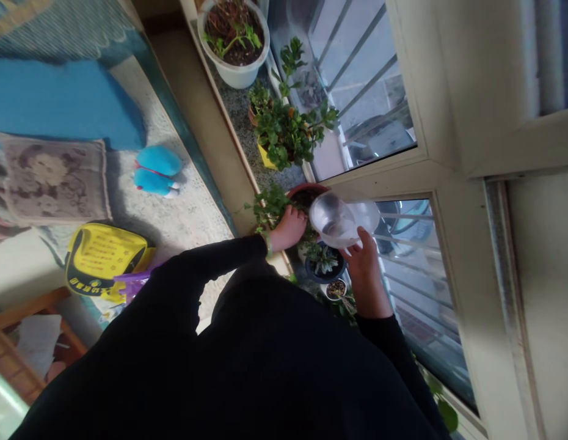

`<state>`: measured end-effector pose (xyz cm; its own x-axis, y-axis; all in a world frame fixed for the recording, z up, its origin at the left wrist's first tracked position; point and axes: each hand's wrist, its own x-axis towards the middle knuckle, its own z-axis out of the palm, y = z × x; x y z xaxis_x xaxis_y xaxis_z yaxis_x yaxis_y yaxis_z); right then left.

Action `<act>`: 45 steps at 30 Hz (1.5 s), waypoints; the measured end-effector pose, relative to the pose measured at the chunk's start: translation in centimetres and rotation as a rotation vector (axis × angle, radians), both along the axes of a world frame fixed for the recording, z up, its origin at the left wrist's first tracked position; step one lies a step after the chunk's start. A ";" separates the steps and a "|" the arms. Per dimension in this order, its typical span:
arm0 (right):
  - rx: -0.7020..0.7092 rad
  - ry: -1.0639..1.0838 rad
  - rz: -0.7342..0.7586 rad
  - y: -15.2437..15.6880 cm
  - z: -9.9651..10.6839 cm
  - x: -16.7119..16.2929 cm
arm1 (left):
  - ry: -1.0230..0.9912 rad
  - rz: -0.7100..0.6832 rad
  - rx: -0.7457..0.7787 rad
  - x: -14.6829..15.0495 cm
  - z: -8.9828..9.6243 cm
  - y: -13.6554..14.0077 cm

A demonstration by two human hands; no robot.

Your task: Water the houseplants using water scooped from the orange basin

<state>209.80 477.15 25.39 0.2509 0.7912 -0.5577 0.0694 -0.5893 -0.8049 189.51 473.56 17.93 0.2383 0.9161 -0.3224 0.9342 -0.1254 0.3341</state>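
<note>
My right hand (364,269) grips a clear plastic bowl (334,217) by its near right side, tilted over a reddish-brown pot (305,188) on the windowsill. Whether water is inside or pouring out, I cannot make out. My left hand (288,229), with a bracelet at the wrist, is at the same pot. Its fingers are curled at the stems of a leafy green plant (271,205), whose foliage leans out to the left; the fingertips are partly hidden. Just below the bowl sits a dark pot (315,273) holding a pale-leaved succulent (324,260).
Further along the sill (286,177) stand a bushy plant (284,131) in a yellow pot and a white pot (238,74). A small white pot (336,289) is nearer me. Barred windows rise at right. Left, a bench holds a blue plush toy (156,170) and a yellow bag (105,256).
</note>
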 end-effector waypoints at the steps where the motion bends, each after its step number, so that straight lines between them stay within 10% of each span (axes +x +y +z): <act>1: -0.021 0.020 -0.013 -0.2 -0.2 0.4 | -0.007 0.004 -0.001 -0.1 0.0 0.1; 28: -0.043 0.094 -0.191 -2.9 -1.4 4.5 | -0.013 -0.159 0.075 -2.0 2.3 6.3; 45: 0.020 -0.007 -0.073 -1.1 0.5 3.0 | 0.065 -0.256 0.110 -1.8 0.0 0.9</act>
<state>212.82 476.00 25.85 0.3126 0.7815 -0.5400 0.0328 -0.5770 -0.8161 187.73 474.47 17.97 0.4485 0.8592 -0.2463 0.8864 -0.3923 0.2457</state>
